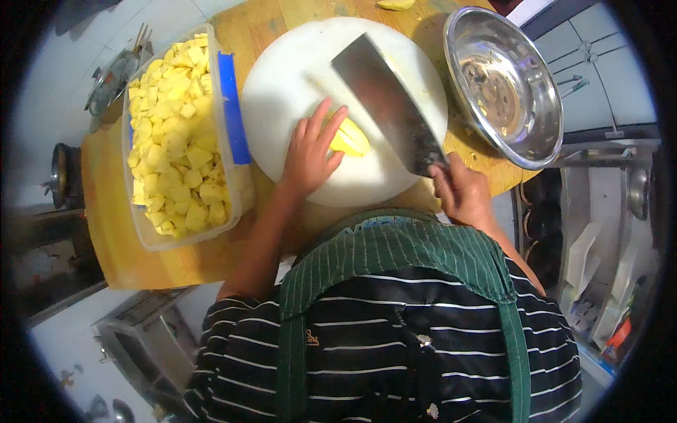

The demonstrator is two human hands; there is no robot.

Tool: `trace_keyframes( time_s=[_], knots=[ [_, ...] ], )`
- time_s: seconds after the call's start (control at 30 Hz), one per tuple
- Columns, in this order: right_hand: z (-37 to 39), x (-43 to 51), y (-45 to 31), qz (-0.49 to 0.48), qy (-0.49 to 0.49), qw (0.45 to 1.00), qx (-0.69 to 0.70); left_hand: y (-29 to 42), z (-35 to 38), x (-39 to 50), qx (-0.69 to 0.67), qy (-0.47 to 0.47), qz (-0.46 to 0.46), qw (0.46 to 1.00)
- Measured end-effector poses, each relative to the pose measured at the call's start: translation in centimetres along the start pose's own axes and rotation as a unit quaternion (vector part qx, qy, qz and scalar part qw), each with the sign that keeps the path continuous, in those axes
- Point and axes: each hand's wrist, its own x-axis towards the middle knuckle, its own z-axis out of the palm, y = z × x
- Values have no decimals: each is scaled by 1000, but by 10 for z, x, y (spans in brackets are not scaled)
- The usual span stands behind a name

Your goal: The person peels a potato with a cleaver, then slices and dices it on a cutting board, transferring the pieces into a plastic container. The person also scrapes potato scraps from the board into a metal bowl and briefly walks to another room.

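Observation:
A round white cutting board (280, 69) lies before me. My left hand (313, 148) rests on peeled yellow potato pieces (350, 140) near the board's middle, fingers spread over their left end. In my right hand (465, 190) is the handle of a broad cleaver (381, 95). Its dark blade slants up and left over the right part of the board, clear of the potato. At the left, a clear plastic container (232, 203) with a blue clip is heaped with potato chunks (177, 137).
The wooden table (127, 264) has a curved edge. A steel bowl (534, 106) with some liquid and scraps stands right of the board. Another potato piece (396, 4) lies at the table's far side. Cookware and shelves stand around the table.

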Motion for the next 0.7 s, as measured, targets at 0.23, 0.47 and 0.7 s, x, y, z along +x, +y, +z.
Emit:
trace_keyframes(
  time_s=[0.23, 0.47, 0.7],
  knots=[
    [-6, -15, 28, 139, -54, 988, 36, 15, 7, 29, 67, -190, -171, 964],
    [0, -1, 33, 34, -65, 989, -127, 8, 12, -7, -97, -17, -124, 987],
    [18, 6, 26, 3, -136, 976, -171, 2, 27, -15, -77, 21, -132, 988]
  ],
)
